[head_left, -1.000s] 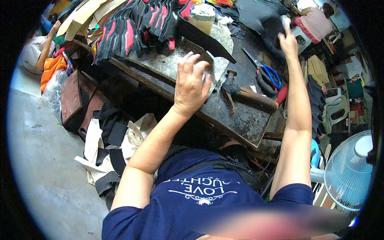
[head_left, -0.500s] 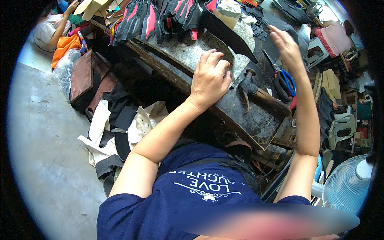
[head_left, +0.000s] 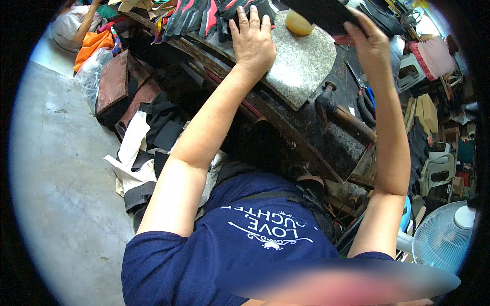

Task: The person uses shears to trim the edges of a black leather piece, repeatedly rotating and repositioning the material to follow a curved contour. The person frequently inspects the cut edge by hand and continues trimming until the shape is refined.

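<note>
My left hand (head_left: 253,45) lies with its fingers spread over the near edge of a pile of black and red cut pieces (head_left: 206,20) at the top of the bench. Pinched at its right end by my right hand (head_left: 368,38) is a flat black strip (head_left: 322,14), held up above the bench. Below the strip is a pale speckled stone slab (head_left: 303,66), with a yellowish rounded lump (head_left: 298,23) at its far side. The strip partly covers that lump.
A hammer (head_left: 354,124) lies right of the slab, beside scissors (head_left: 361,84) with blue on the handle. Fabric scraps (head_left: 135,148) are heaped left of the bench. A fan (head_left: 443,237) stands at lower right. Other people sit at far left and far right.
My right hand has taken hold of the black strip and raised it off the slab. My left hand has moved forward onto the pile, its fingers now spread.
</note>
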`<state>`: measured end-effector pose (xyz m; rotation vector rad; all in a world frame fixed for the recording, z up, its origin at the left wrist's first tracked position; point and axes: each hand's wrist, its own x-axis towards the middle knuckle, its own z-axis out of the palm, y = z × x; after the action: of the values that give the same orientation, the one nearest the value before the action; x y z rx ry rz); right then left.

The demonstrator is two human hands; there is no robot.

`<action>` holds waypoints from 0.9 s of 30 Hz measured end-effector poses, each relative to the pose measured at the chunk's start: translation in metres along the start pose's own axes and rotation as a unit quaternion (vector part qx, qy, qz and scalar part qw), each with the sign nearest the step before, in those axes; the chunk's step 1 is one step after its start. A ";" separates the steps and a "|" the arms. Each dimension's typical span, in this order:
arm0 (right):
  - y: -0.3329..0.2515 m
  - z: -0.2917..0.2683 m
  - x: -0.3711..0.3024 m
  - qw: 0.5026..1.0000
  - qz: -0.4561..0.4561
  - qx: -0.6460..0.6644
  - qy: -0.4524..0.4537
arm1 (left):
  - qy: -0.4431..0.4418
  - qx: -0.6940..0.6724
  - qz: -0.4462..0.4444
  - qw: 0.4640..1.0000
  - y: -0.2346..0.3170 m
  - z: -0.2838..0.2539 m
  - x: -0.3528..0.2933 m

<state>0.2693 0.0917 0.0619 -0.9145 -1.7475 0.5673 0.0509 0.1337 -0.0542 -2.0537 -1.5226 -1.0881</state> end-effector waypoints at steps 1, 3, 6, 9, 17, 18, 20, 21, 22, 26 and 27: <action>-0.013 -0.009 -0.007 0.991 0.120 -0.015 0.050 | -0.027 0.000 -0.005 1.000 0.000 0.002 -0.001; -0.034 -0.018 -0.018 0.998 0.045 0.013 0.041 | 0.056 0.074 0.032 0.995 0.001 0.001 -0.002; -0.052 -0.020 -0.051 0.994 0.068 0.080 0.030 | 0.053 -0.075 0.039 0.995 0.003 -0.016 -0.009; -0.057 -0.004 -0.113 0.970 0.164 0.174 0.038 | -0.105 -0.281 0.037 0.953 0.000 -0.051 -0.044; -0.062 0.016 -0.206 0.901 0.396 0.165 -0.070 | -0.116 -0.886 -0.283 0.348 -0.009 -0.097 -0.099; -0.065 0.014 -0.207 0.887 0.429 0.102 -0.135 | -0.117 -0.858 -0.334 0.371 -0.007 -0.098 -0.092; -0.069 0.005 -0.202 0.937 0.196 -0.078 -0.278 | -0.110 -0.804 -0.417 0.410 -0.008 -0.100 -0.077; -0.072 -0.003 -0.199 0.934 0.147 -0.121 -0.302 | -0.131 -0.799 -0.425 0.405 -0.008 -0.102 -0.072; -0.072 -0.012 -0.195 0.923 0.110 -0.167 -0.330 | -0.167 -0.794 -0.393 0.432 -0.006 -0.105 -0.070; -0.038 -0.060 -0.164 0.931 0.103 -0.331 -0.111 | -0.255 -0.742 -0.298 0.544 0.004 -0.114 -0.080; -0.022 -0.074 -0.156 0.894 0.152 -0.410 -0.096 | -0.267 -0.740 -0.296 0.542 0.006 -0.115 -0.082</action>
<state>0.3582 -0.0501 0.0145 -1.7905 -2.0677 0.0797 0.0042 0.0010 -0.0423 -3.0830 -1.7684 -3.0551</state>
